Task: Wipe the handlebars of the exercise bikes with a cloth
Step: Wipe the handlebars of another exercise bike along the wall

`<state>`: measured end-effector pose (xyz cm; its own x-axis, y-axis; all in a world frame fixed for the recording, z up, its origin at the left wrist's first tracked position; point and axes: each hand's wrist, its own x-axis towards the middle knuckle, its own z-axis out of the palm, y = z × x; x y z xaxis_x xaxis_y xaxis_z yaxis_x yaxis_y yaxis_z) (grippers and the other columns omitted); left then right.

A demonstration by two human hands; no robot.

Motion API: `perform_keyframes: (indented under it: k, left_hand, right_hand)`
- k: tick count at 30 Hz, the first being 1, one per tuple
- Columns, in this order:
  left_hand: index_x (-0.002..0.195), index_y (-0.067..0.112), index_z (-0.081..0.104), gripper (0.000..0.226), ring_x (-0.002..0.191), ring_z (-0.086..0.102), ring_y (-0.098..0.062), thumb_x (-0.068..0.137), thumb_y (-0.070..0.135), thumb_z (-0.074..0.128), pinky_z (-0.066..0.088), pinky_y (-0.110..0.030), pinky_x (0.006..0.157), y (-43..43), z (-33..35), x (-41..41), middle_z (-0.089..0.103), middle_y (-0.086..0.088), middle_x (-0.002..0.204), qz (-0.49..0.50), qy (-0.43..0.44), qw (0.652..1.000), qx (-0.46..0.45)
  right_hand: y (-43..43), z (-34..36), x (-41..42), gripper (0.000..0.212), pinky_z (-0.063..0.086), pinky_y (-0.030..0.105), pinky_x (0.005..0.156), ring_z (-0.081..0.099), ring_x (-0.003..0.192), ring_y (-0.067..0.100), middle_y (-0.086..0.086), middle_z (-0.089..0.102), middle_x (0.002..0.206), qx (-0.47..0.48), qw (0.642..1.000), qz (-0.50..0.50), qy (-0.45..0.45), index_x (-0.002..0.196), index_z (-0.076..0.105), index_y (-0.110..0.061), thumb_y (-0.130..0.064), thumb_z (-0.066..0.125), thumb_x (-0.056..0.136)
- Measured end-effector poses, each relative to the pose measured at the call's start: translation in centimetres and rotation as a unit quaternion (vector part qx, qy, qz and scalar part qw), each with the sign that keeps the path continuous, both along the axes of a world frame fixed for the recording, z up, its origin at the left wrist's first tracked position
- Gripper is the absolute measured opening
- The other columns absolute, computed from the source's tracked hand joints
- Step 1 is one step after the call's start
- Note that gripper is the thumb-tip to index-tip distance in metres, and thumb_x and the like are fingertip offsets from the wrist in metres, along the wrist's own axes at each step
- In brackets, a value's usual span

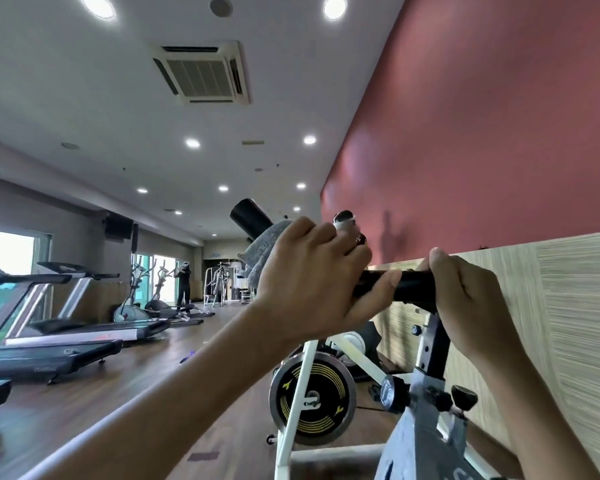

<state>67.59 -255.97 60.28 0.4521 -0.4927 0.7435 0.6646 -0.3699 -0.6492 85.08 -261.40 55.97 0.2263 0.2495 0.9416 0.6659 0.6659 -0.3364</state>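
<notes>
Handlebar point(413, 289) (one) clasped by right grip point(471, 299), left grip point(309, 282) holding one cloth point(267, 247).

The left hand point(312, 282) covers most of the grey cloth point(269, 244); only a bit pokes out past the knuckles. The right hand point(471, 299) wraps round the black handlebar point(413, 287) and hides the part under it. The bike point(312, 396) runs out of sight at the bottom. The treadmills point(66, 341) look smeared and are cut off on the left. A person point(182, 282) far down the room is too small to make out. So is a little purple thing point(187, 358) on the floor.
</notes>
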Motion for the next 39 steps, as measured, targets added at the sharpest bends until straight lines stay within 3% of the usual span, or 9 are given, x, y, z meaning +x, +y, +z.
perform_keyframes:
  k: [5, 12, 16, 21, 24, 27, 31, 35, 39]
  left_hand:
    - [0.064, 0.013, 0.061, 0.067, 0.061, 0.061, -0.027, 0.096, 0.059, 0.025, 0.040, -0.036, 0.069, -1.8, -1.3, 1.9, 0.063, -0.007, 0.061, 0.112, -0.017, 0.982, -0.151]
    - [0.066, 0.012, 0.054, 0.064, 0.057, 0.052, -0.026, 0.095, 0.062, 0.025, 0.037, -0.038, 0.066, -3.0, -0.8, 2.4, 0.054, -0.008, 0.059, 0.125, 0.049, 0.950, -0.281]
    - [0.072, 0.012, 0.054, 0.055, 0.059, 0.047, -0.025, 0.086, 0.062, 0.037, 0.037, -0.040, 0.062, -4.4, 0.2, 2.9, 0.051, -0.007, 0.064, 0.157, 0.072, 0.893, -0.416]
    - [0.083, 0.011, 0.057, 0.048, 0.065, 0.051, -0.027, 0.079, 0.058, 0.045, 0.040, -0.040, 0.062, -6.0, 3.1, 3.9, 0.054, -0.007, 0.072, 0.153, 0.135, 0.798, -0.567]
    - [0.112, 0.003, 0.061, 0.063, 0.091, 0.061, -0.034, 0.077, 0.053, 0.047, 0.048, -0.046, 0.082, -6.4, 4.8, 2.4, 0.064, -0.013, 0.101, 0.142, 0.218, 0.731, -0.631]
    - [0.115, -0.001, 0.064, 0.069, 0.112, 0.060, -0.041, 0.076, 0.053, 0.044, 0.037, -0.055, 0.108, -5.8, 7.1, -0.6, 0.066, -0.019, 0.111, 0.197, 0.269, 0.698, -0.634]
    - [0.116, -0.005, 0.066, 0.073, 0.117, 0.060, -0.041, 0.079, 0.054, 0.044, 0.026, -0.059, 0.111, -5.2, 9.8, -4.8, 0.068, -0.022, 0.112, 0.230, 0.315, 0.695, -0.604]
    - [0.118, -0.001, 0.064, 0.054, 0.113, 0.058, -0.036, 0.088, 0.037, 0.041, 0.033, -0.058, 0.107, -5.2, 11.1, -8.1, 0.064, -0.019, 0.118, 0.239, 0.297, 0.742, -0.552]
    - [0.121, 0.000, 0.058, 0.047, 0.091, 0.050, -0.031, 0.092, 0.028, 0.036, 0.043, -0.046, 0.087, -4.9, 10.6, -8.6, 0.059, -0.012, 0.109, 0.250, 0.320, 0.741, -0.534]
  right_hand:
    - [-0.6, -0.2, 0.4, 0.046, 0.036, 0.031, 0.052, 0.046, 0.053, 0.020, 0.013, 0.051, 0.057, -0.035, 0.999, -0.001, -0.019, 0.069, 0.057, -0.003, -0.032, 0.032, 0.095]
    - [-1.6, 0.9, 0.6, 0.045, 0.041, 0.034, 0.060, 0.053, 0.058, 0.017, 0.003, 0.053, 0.061, -0.155, 0.988, 0.005, 0.006, 0.073, 0.060, -0.006, -0.032, 0.033, 0.098]
    - [-2.7, 3.2, 1.6, 0.045, 0.044, 0.032, 0.076, 0.059, 0.073, 0.018, 0.001, 0.061, 0.070, -0.297, 0.955, 0.017, 0.000, 0.072, 0.064, -0.017, -0.033, 0.031, 0.098]
    - [-3.5, 5.8, 2.2, 0.050, 0.043, 0.034, 0.086, 0.056, 0.081, 0.019, 0.006, 0.059, 0.075, -0.440, 0.897, 0.040, -0.018, 0.076, 0.064, -0.007, -0.035, 0.029, 0.098]
    - [-3.8, 6.9, 1.6, 0.051, 0.038, 0.029, 0.094, 0.054, 0.079, 0.015, 0.007, 0.059, 0.071, -0.482, 0.875, 0.029, -0.034, 0.073, 0.060, -0.004, -0.036, 0.029, 0.097]
    - [-4.1, 8.1, 0.4, 0.045, 0.037, 0.029, 0.094, 0.053, 0.083, 0.010, 0.002, 0.068, 0.083, -0.492, 0.867, -0.037, -0.075, 0.086, 0.067, -0.010, -0.037, 0.033, 0.097]
    - [-4.9, 8.6, -5.6, 0.051, 0.031, 0.036, 0.110, 0.054, 0.110, 0.009, -0.006, 0.065, 0.114, -0.481, 0.863, -0.107, -0.110, 0.119, 0.061, -0.018, -0.050, 0.026, 0.101]
    - [-4.8, 7.9, -10.2, 0.044, 0.031, 0.042, 0.109, 0.055, 0.119, 0.020, -0.002, 0.064, 0.118, -0.478, 0.850, -0.188, -0.116, 0.119, 0.060, -0.018, -0.045, 0.030, 0.101]
    - [-3.6, 8.8, -12.3, 0.041, 0.033, 0.044, 0.108, 0.055, 0.121, 0.023, 0.001, 0.065, 0.120, -0.461, 0.853, -0.228, -0.092, 0.118, 0.063, -0.015, -0.037, 0.033, 0.101]
